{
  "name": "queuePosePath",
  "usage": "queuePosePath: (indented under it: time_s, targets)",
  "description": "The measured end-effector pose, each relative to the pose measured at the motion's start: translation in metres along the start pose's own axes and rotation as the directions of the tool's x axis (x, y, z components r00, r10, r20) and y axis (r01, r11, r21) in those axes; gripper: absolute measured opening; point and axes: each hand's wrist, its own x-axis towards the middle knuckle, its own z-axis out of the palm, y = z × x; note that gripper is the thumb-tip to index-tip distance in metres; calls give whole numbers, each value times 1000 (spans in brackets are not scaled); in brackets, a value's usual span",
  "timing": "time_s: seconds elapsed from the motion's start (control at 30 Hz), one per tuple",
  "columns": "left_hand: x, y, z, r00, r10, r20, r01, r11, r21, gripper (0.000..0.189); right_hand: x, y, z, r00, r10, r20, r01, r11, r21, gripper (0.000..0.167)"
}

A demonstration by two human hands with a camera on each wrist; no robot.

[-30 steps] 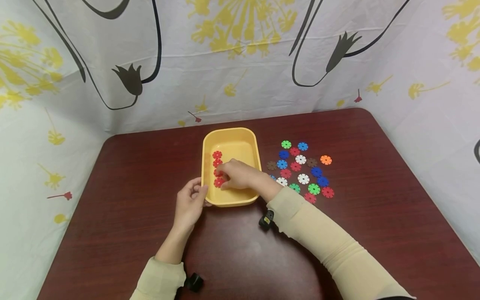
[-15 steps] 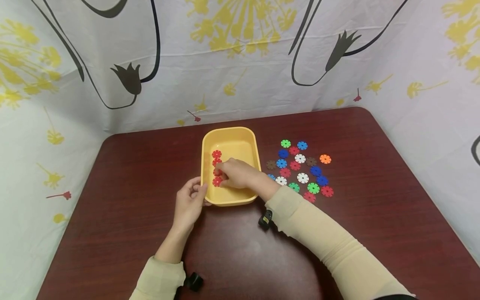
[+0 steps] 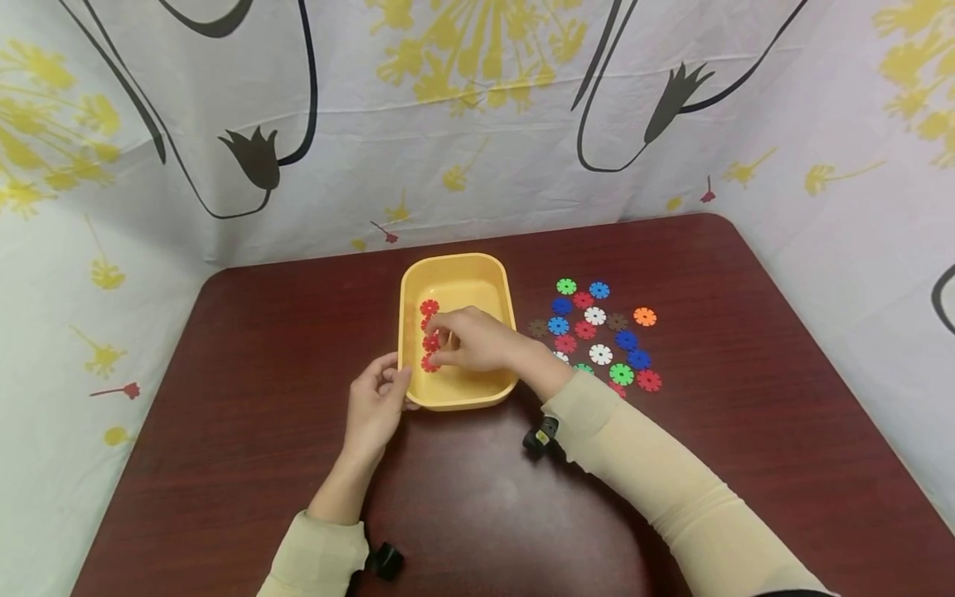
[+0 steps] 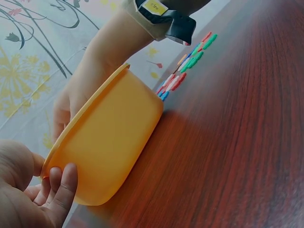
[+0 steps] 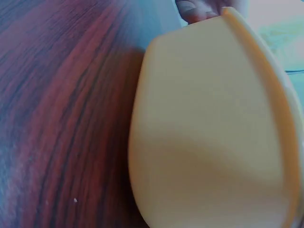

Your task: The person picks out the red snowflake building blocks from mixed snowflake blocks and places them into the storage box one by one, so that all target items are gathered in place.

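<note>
Head view, backdrop: white cloth printed with yellow dandelions, dark tulip-shaped flowers and small red blooms, hanging behind the table and on both sides.
Table: dark red-brown wood-grain tabletop, far corners rounded.
Sleeves: beige right sleeve crossing the near right part of the tabletop; beige left sleeve at the bottom edge.
Tray: yellow rectangular tray with rounded corners, resting on the tabletop near its middle, between the person's hands.
Left hand: the left hand pinches the tray's near left rim, thumb on top, fingers bent against the outer wall.
Right hand: the right hand reaches over the tray's right rim, its thumb and forefinger parted above the red discs; whether the fingertips touch them, I cannot tell.
Wrist cameras: one small black wrist camera beside each cuff.
Discs on the table: loose notched discs right of the tray, in green, blue, white, brown, red and orange.
Discs in the tray: four red notched discs in a column along the left wall, partly covered by the right fingers.
</note>
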Motion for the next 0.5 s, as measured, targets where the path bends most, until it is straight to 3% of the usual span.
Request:
queuePosePath:
  time_s: [0.27, 0.5]
  targets:
    - [-1, 1, 0, 1000, -10, -3, 10, 1000, 8, 35, -13, 0, -20, 991, -51, -125, 56, 998, 41, 32]
    - [-1, 2, 0, 1000, -19, -10, 19, 1000, 14, 35, -31, 5, -36, 979, -21, -201, 32, 998, 53, 30]
